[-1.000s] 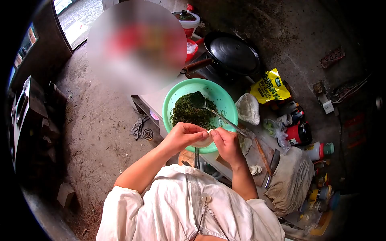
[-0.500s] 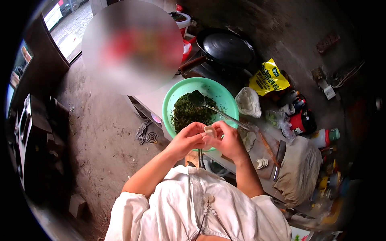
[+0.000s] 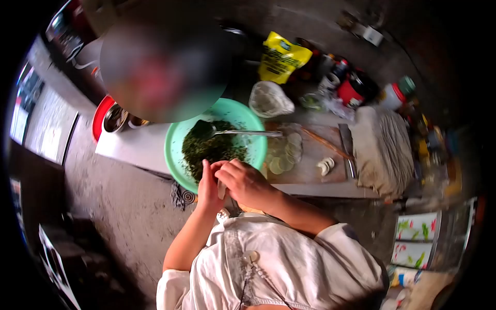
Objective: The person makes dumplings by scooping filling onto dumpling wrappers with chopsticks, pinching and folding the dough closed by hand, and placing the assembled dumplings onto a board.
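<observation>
We look into a dim room with bright daylight through an opening [image 3: 49, 124] at 9 o'clock, bare grey floor [image 3: 129, 206] and dark furniture [image 3: 82, 253] toward 8, a pale worktop [image 3: 124, 152] spanning 9 to 3, a shadowy wall [image 3: 320, 20] at 1, and floral panels [image 3: 418, 227] at 4.

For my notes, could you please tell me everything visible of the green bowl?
The green bowl is wide, round and probably plastic. It appears upright on the table, with blurring over part of its far rim. Chopped dark-green filling lies inside, with bits on the wall. A spoon rests in it, its handle crossing the right rim. The left hand and right hand overlap its near rim in view; contact is unclear.
</observation>
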Tool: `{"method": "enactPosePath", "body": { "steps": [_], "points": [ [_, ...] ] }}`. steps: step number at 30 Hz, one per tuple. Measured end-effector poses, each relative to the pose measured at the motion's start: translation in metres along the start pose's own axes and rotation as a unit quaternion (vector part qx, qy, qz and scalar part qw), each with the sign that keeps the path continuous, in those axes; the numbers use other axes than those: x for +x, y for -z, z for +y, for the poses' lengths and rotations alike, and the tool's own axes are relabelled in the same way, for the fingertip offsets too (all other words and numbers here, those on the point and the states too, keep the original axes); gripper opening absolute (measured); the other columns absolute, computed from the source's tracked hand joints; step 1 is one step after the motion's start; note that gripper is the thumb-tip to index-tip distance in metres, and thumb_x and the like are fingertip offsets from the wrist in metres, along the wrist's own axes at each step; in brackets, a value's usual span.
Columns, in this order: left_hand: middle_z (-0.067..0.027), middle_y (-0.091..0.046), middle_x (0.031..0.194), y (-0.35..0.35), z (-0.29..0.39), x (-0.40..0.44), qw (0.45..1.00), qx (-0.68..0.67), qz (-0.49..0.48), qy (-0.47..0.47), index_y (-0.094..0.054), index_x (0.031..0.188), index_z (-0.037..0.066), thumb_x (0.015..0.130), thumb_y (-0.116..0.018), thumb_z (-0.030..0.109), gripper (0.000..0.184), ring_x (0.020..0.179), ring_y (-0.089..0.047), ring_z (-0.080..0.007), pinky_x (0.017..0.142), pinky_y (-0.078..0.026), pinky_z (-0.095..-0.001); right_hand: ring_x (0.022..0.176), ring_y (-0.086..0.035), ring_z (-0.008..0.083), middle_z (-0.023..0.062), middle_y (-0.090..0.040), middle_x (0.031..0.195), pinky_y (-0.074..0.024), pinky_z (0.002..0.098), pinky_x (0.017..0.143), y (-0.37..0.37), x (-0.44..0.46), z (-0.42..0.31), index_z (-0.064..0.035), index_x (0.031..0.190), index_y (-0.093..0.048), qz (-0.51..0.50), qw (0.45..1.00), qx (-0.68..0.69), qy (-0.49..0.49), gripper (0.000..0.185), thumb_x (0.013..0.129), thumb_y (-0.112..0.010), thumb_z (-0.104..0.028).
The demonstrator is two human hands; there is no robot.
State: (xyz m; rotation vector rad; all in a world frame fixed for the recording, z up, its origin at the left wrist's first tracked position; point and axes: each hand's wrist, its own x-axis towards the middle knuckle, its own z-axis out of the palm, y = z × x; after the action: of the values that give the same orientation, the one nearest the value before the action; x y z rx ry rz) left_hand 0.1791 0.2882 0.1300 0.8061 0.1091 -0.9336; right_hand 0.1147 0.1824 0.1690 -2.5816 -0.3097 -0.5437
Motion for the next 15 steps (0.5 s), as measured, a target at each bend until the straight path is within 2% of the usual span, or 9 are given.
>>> {"method": "enactPosePath", "body": {
  "steps": [1, 3, 5, 7, 9, 13, 15],
  "points": [
    [-0.0078, -0.058, 0.091, -0.002, -0.007, 0.006, 0.999, 0.022, 0.025, -0.033, -0.055, 0.097, 0.004, 0.091, -0.028, 0.051, 0.054, 0.085, -0.055, -0.0184, 0.077, -0.044, -0.0295, 0.090, -0.050, 0.0244, 0.0097, -0.052, 0.093, -0.0421, 0.0308, 0.081, -0.001, -0.005, 0.002, -0.0033, 0.093, -0.053, 0.007, 1.000, -0.007, -0.015, 0.030, 0.063, -0.059, -0.001],
    [-0.0079, -0.057, 0.090, -0.005, -0.018, 0.014, 0.992, 0.085, 0.025, -0.085, -0.054, 0.099, 0.003, 0.092, -0.024, 0.051, 0.057, 0.084, -0.054, -0.0170, 0.077, -0.044, -0.0284, 0.088, -0.052, 0.0241, 0.0093, -0.052, 0.090, -0.0442, 0.0320, 0.078, 0.002, -0.011, 0.005, -0.0054, 0.087, -0.052, 0.025, 0.998, -0.018, -0.056, 0.016, 0.071, -0.052, -0.006],
    [-0.0079, -0.057, 0.089, -0.013, -0.024, 0.020, 0.982, 0.154, 0.017, -0.109, -0.052, 0.102, 0.003, 0.091, -0.023, 0.052, 0.058, 0.084, -0.055, -0.0174, 0.078, -0.045, -0.0287, 0.083, -0.054, 0.0236, 0.0079, -0.053, 0.089, -0.0460, 0.0323, 0.073, 0.007, -0.019, 0.012, -0.0065, 0.089, -0.052, 0.074, 0.993, -0.001, -0.094, 0.017, 0.072, -0.051, -0.005],
    [-0.0106, -0.058, 0.091, -0.022, -0.029, 0.023, 0.978, 0.195, 0.033, -0.061, -0.048, 0.110, 0.002, 0.090, -0.022, 0.056, 0.063, 0.082, -0.057, -0.0202, 0.079, -0.045, -0.0300, 0.069, -0.057, 0.0234, 0.0053, -0.053, 0.084, -0.0488, 0.0343, 0.059, 0.011, -0.031, 0.028, -0.0109, 0.093, -0.055, 0.125, 0.977, 0.045, -0.165, 0.021, 0.073, -0.052, -0.005],
    [-0.0206, -0.057, 0.103, -0.027, -0.027, 0.022, 0.971, 0.237, -0.035, 0.001, -0.040, 0.119, 0.002, 0.085, -0.018, 0.064, 0.074, 0.086, -0.061, -0.0306, 0.082, -0.045, -0.0373, 0.069, -0.058, 0.0260, 0.0071, -0.054, 0.084, -0.0482, 0.0355, 0.055, 0.009, -0.054, 0.074, -0.0125, 0.096, -0.057, 0.148, 0.957, 0.025, -0.247, 0.025, 0.073, -0.053, -0.004],
    [-0.0201, -0.058, 0.101, -0.009, -0.024, 0.026, 0.979, 0.204, 0.000, 0.008, -0.042, 0.115, 0.003, 0.086, -0.019, 0.063, 0.071, 0.088, -0.060, -0.0328, 0.081, -0.045, -0.0409, 0.076, -0.058, 0.0312, 0.0116, -0.055, 0.091, -0.0476, 0.0384, 0.061, 0.005, -0.147, 0.206, -0.0106, 0.096, -0.058, 0.195, 0.894, -0.109, -0.387, 0.025, 0.073, -0.053, -0.003],
    [-0.0187, -0.059, 0.098, 0.008, -0.023, 0.026, 0.984, 0.180, 0.012, 0.003, -0.043, 0.113, 0.003, 0.087, -0.021, 0.060, 0.066, 0.086, -0.061, -0.0328, 0.078, -0.046, -0.0409, 0.078, -0.058, 0.0334, 0.0166, -0.054, 0.093, -0.0471, 0.0402, 0.065, 0.002, -0.195, 0.254, -0.0087, 0.094, -0.058, 0.167, 0.858, -0.187, -0.449, 0.024, 0.072, -0.052, -0.002]
  ]
}}
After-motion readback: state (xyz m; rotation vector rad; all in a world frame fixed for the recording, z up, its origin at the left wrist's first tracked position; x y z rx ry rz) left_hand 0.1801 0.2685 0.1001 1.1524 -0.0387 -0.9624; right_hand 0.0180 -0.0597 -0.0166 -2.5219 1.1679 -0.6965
